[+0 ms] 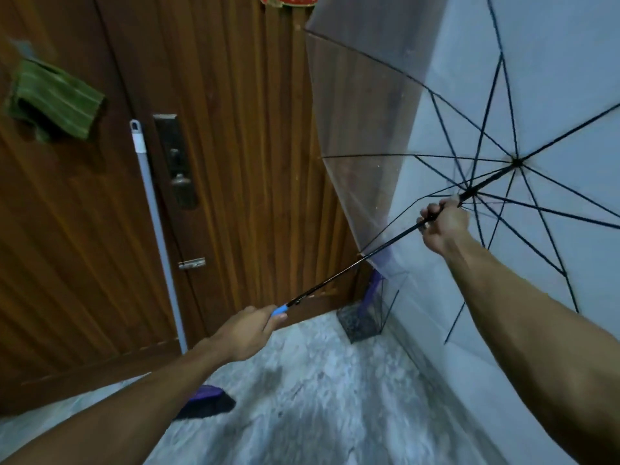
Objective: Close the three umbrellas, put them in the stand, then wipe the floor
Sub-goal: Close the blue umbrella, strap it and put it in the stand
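Observation:
I hold an open transparent umbrella (385, 135) with black ribs, its canopy spread toward the wall on the right. My left hand (248, 330) grips the blue handle at the low end of the black shaft. My right hand (443, 224) is closed around the shaft just below the runner, near the rib hub. A clear, square umbrella stand (362, 317) sits in the corner by the door, with something purple in it. A green cloth (53, 99) hangs on the door at the upper left.
A wooden door (235, 146) with a lock plate fills the left and middle. A mop's grey-white pole (157, 229) leans on it, its purple-black head (208, 402) on the speckled floor (318, 380). The white wall (553, 45) is on the right.

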